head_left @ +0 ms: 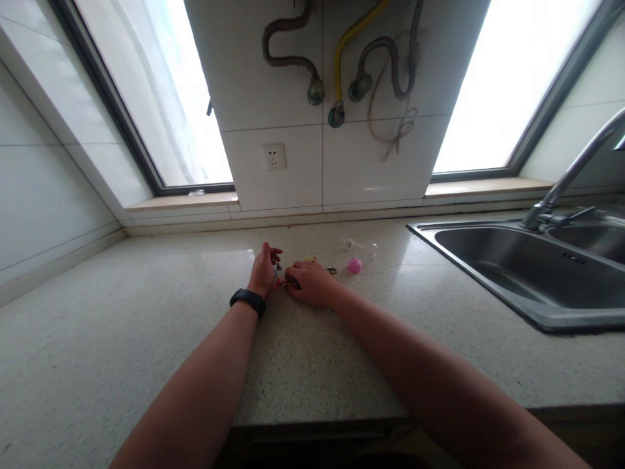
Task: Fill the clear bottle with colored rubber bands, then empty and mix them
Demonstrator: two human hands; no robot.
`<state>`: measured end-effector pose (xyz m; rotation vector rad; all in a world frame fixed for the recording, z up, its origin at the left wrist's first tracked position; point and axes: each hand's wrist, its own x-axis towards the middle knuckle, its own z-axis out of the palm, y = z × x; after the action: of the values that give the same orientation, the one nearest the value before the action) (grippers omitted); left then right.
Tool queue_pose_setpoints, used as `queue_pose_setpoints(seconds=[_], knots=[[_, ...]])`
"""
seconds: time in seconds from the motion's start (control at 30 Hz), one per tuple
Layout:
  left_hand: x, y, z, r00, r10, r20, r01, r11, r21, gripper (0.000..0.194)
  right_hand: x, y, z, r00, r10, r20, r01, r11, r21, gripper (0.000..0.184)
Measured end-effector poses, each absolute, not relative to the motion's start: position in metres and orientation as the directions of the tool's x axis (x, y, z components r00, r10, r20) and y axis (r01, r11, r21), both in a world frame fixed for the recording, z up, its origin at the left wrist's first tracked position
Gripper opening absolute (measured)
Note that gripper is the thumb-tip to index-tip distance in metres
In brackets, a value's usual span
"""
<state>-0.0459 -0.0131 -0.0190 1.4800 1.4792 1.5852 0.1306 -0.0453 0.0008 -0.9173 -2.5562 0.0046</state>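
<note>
On the countertop (pixel 195 339), my left hand (pixel 264 266) rests on its edge, wearing a dark wristband. Its thumb points up and its fingers reach to the right, apart, with nothing seen in them. Close by, my right hand (pixel 312 283) is palm down with its fingers curled together over small orange and dark bits (pixel 288 283); their kind is too small to tell. A few tiny dark pieces (pixel 278 267) lie between the hands. Just beyond the right hand is a small yellow thing (pixel 310 260). A small black-and-yellow piece (pixel 332 271) lies beside its wrist.
Right of the hands sit a pink ball-like object (pixel 354 265) and a crumpled clear plastic bag (pixel 366 249). A steel sink (pixel 488 273) with a faucet (pixel 561 182) is at the right. Behind the counter, the tiled wall holds a socket (pixel 274 157) and hoses (pixel 339 58).
</note>
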Motion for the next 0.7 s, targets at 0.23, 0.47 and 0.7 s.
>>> queue_pose_setpoints(seconds=[0.23, 0.47, 0.7], knots=[[-0.044, -0.018, -0.018, -0.268, 0.896, 0.354, 0.297, -0.273, 0.915, 0.073, 0.142, -0.037, 0.011, -0.538, 0.626, 0.565, 0.521, 0.774, -0.36, 0.025], [-0.049, -0.013, -0.023, -0.215, 0.898, 0.385, 0.518, -0.229, 0.824, 0.07, 0.152, -0.033, 0.014, -0.508, 0.657, 0.558, 0.566, 0.742, -0.359, 0.037], [-0.063, -0.022, -0.033, 0.185, 0.93, 0.317, 0.922, -0.277, 0.272, 0.049, 0.172, -0.039, 0.002, -0.545, 0.815, 0.198, 0.781, 0.579, -0.233, 0.094]])
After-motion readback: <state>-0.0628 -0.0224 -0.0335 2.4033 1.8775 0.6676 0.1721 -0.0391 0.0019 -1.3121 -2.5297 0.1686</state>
